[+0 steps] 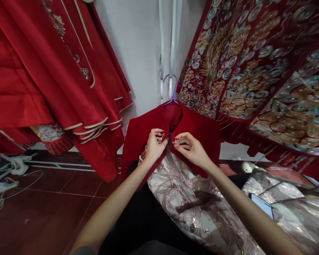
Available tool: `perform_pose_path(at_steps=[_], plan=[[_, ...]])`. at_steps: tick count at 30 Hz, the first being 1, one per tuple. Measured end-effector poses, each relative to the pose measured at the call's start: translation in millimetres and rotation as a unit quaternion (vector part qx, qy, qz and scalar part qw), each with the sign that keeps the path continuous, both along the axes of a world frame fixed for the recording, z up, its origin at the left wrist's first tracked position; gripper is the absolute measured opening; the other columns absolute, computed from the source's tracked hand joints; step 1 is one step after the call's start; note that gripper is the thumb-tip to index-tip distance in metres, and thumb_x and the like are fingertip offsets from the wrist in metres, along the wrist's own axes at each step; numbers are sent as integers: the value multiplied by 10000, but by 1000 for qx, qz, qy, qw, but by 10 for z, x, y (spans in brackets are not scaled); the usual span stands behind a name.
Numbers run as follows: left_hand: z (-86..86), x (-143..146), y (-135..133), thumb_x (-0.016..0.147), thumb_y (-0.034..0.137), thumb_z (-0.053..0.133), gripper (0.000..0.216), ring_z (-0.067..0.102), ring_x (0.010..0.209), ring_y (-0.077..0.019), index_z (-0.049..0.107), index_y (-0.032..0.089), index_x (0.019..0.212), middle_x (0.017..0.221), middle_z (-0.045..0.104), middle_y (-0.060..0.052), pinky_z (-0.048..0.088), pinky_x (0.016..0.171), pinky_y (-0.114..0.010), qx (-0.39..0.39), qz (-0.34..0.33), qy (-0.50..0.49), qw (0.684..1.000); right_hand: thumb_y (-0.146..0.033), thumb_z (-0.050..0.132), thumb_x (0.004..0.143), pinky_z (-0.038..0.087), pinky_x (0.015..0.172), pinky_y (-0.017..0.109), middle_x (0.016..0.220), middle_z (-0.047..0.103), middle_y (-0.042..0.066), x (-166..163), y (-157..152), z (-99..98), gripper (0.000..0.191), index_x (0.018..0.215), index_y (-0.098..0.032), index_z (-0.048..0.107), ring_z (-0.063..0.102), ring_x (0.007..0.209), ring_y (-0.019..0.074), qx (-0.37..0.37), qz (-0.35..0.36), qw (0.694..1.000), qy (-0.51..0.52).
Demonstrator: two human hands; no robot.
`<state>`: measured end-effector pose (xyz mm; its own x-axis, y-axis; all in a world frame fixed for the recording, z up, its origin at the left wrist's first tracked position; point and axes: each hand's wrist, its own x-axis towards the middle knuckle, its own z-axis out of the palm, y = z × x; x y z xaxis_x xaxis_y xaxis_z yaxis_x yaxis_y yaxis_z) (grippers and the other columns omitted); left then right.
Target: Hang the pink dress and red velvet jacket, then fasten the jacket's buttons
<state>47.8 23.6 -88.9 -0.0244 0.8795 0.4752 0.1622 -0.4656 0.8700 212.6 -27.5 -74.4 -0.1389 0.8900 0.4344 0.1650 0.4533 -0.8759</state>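
Observation:
A short red jacket (202,122) hangs from a purple hanger (174,88), its front parted at the neck. My left hand (156,146) is closed in a pinch on one front edge of the jacket, by some small beads. Opposite it, my right hand (190,148) pinches the other front edge, where a red and pearly beaded trim (177,141) shows at the fingertips. A narrow gap separates the two edges. Strings of beads (143,153) hang on the jacket beside my left wrist. Beneath both hands lies a shiny, pale patterned fabric (191,191).
Long red garments (95,99) hang at the left, and a heavily embroidered red garment (239,71) hangs at the right. A phone (262,206) rests on pale fabric by my right forearm. White cables (0,198) lie on the tiled floor (48,209) at left.

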Motion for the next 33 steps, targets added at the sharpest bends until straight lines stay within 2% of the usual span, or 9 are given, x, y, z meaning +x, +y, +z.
perform_pose_path(at_steps=[5, 8, 11, 15, 19, 26, 29, 33], plan=[[-45, -20, -163, 643, 233, 735, 463, 613, 783, -126, 500, 229, 1041, 907, 576, -32, 511, 710, -258, -56, -50, -44, 996, -359, 649, 795, 578, 759, 313, 979, 672, 55, 23, 58, -67, 248, 986, -209, 596, 655, 838, 162, 5, -21, 1000, 10], [-18, -8, -252, 670, 246, 726, 431, 632, 778, -135, 517, 243, 1048, 874, 604, -28, 523, 709, -262, -52, -32, -23, 998, -366, 632, 817, 582, 772, 321, 980, 680, 53, 3, 50, -46, 227, 982, -210, 618, 661, 857, 171, 28, -31, 999, -17], [16, -3, -278, 680, 238, 724, 374, 653, 765, -141, 485, 237, 967, 829, 637, -17, 533, 715, -270, -26, -15, -40, 999, -352, 613, 836, 589, 760, 320, 979, 682, 48, -22, 22, 20, 194, 974, -216, 632, 665, 852, 174, 64, -50, 995, -51], [66, 0, -244, 666, 224, 727, 285, 672, 730, -146, 478, 217, 805, 751, 656, -13, 545, 730, -285, -40, -48, -72, 995, -320, 578, 863, 594, 764, 336, 976, 677, 44, -49, -34, 138, 160, 975, -226, 643, 663, 857, 178, 108, -51, 989, -84], [101, -1, -250, 679, 206, 699, 191, 683, 748, -158, 533, 208, 774, 762, 677, -25, 553, 753, -309, -53, -66, -56, 995, -298, 552, 877, 597, 765, 351, 967, 672, 39, -78, -68, 211, 154, 981, -239, 648, 661, 845, 180, 134, -42, 983, -120], [151, -39, -375, 742, 200, 658, 173, 684, 870, -174, 593, 221, 901, 928, 700, -59, 562, 835, -343, 11, -60, 52, 997, -246, 532, 888, 595, 767, 314, 973, 667, 40, -108, -30, 188, 156, 993, -227, 645, 658, 841, 161, 162, -72, 976, -124], [162, -55, -401, 779, 241, 644, 167, 683, 908, -179, 601, 206, 936, 957, 702, -65, 560, 860, -352, 31, -62, 65, 995, -251, 547, 881, 599, 765, 302, 974, 672, 40, -94, -42, 187, 156, 992, -214, 650, 664, 841, 157, 160, -71, 977, -120], [172, -61, -406, 799, 231, 618, 131, 696, 861, -168, 600, 176, 916, 911, 707, -53, 575, 822, -331, 42, -51, 81, 995, -278, 591, 858, 603, 753, 284, 968, 683, 36, -80, -74, 200, 173, 998, -200, 658, 671, 834, 153, 140, -62, 982, -111]])
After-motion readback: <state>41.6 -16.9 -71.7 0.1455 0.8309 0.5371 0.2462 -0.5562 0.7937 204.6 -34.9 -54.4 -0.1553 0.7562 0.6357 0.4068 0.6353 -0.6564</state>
